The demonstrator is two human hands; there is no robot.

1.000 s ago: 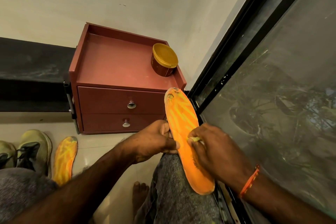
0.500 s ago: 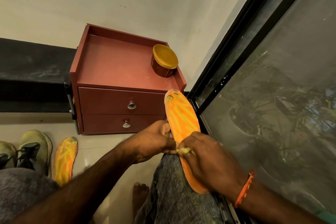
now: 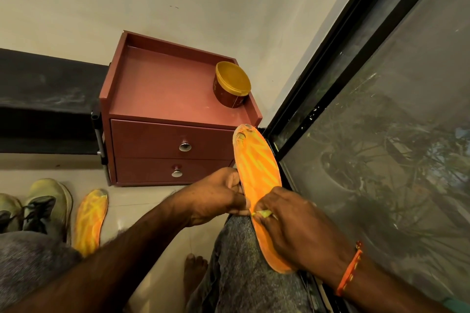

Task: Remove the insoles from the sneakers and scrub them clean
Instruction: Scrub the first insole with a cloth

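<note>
Scrubbing has carried the right hand (image 3: pixel 297 221), pinching a small yellow-green scrubber (image 3: pixel 263 214), back to mid-sole on the orange insole (image 3: pixel 259 175), which the left hand (image 3: pixel 218 195) grips on the knee (image 3: pixel 239 249), so cleaning is underway.

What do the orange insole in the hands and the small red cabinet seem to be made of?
Insole: probably foam with a thin printed fabric or film skin; matte, and the top layer is worn and peeling at the far tip. Cabinet: likely laminated or painted board; its smooth semi-gloss top reflects light softly, and no wood grain shows. The knobs look like polished metal.
</note>
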